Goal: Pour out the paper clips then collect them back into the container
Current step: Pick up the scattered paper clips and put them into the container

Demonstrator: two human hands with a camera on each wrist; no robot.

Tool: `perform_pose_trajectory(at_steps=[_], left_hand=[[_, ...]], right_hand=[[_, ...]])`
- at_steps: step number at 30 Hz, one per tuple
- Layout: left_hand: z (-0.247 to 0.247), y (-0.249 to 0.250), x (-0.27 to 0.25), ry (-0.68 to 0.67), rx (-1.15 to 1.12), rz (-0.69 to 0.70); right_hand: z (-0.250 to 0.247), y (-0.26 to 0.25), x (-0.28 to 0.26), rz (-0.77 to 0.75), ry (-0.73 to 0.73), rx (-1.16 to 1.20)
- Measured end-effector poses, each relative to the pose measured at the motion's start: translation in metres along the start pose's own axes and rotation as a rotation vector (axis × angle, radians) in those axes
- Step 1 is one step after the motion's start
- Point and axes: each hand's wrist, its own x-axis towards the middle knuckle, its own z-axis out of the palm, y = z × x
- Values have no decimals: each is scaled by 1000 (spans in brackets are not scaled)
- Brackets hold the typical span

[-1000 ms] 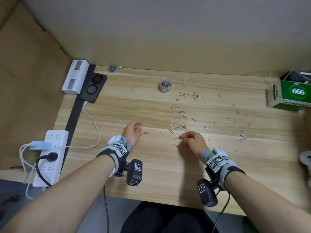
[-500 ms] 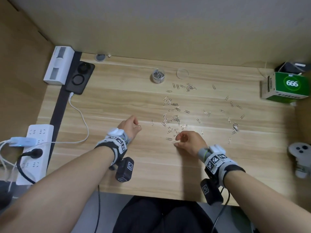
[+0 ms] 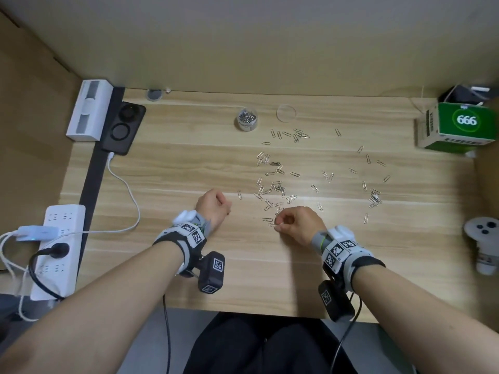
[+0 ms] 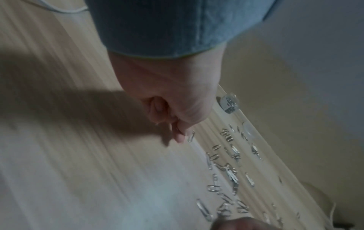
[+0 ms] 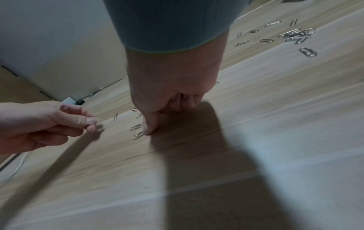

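Several silver paper clips (image 3: 275,184) lie scattered over the middle and right of the wooden table (image 3: 167,168). A small clear round container (image 3: 247,118) partly filled with clips stands at the back, its clear lid (image 3: 286,112) lying beside it. My left hand (image 3: 216,206) is curled, thumb and forefinger pinched together on a paper clip that is mostly hidden; a lone clip (image 3: 239,194) lies just beyond it. My right hand (image 3: 294,222) has its fingers curled, its fingertips (image 5: 147,131) down on the table pinching the end of a clip (image 5: 138,135).
A green box (image 3: 456,128) stands at the back right and a white controller (image 3: 483,233) at the right edge. At the left are a power strip (image 3: 58,247), a white cable (image 3: 127,190), a black charging pad (image 3: 124,128) and a white box (image 3: 89,109).
The left hand's fingers have closed on the clip that lay at their tips. The right hand has drawn slightly nearer and pinches a clip. The head view has shifted.
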Motion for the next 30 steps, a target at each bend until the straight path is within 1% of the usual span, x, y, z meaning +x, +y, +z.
perform_pose_trajectory(at_steps=[2, 3, 6, 7, 11, 14, 16, 18, 20, 23, 25, 27, 28, 30], left_hand=[[6, 8, 0, -58, -146, -34], [10, 12, -1, -83, -175, -36], [18, 25, -7, -134, -134, 19], [20, 29, -9, -149, -114, 35], [31, 44, -17, -254, -38, 52], [37, 57, -21, -304, 35, 58], [41, 62, -23, -329, 120, 104], [48, 65, -27, -334, 208, 144], [56, 68, -30, -324, 185, 128], [60, 69, -30, -365, -53, 7], [60, 71, -31, -383, -136, -54], [59, 73, -32, -368, -106, -64], [58, 73, -32, -342, -60, -47], [57, 69, -33, -281, 103, 15]], right_hand=[[0, -3, 2, 1, -24, -21], [-1, -3, 2, 5, -40, -44], [-3, -5, 0, 11, -79, -94], [-4, -3, -2, 21, -76, -57], [-13, 16, -15, 98, 7, 283], [-26, 26, -26, 132, 77, 434], [-33, 32, -31, 149, 123, 525], [-39, 37, -35, 170, 183, 601], [-45, 38, -40, 190, 222, 715], [-50, 41, -45, 245, 232, 916], [-52, 45, -47, 262, 209, 978], [-51, 48, -48, 290, 183, 1000], [-49, 49, -46, 304, 180, 992], [-45, 51, -42, 305, 218, 927]])
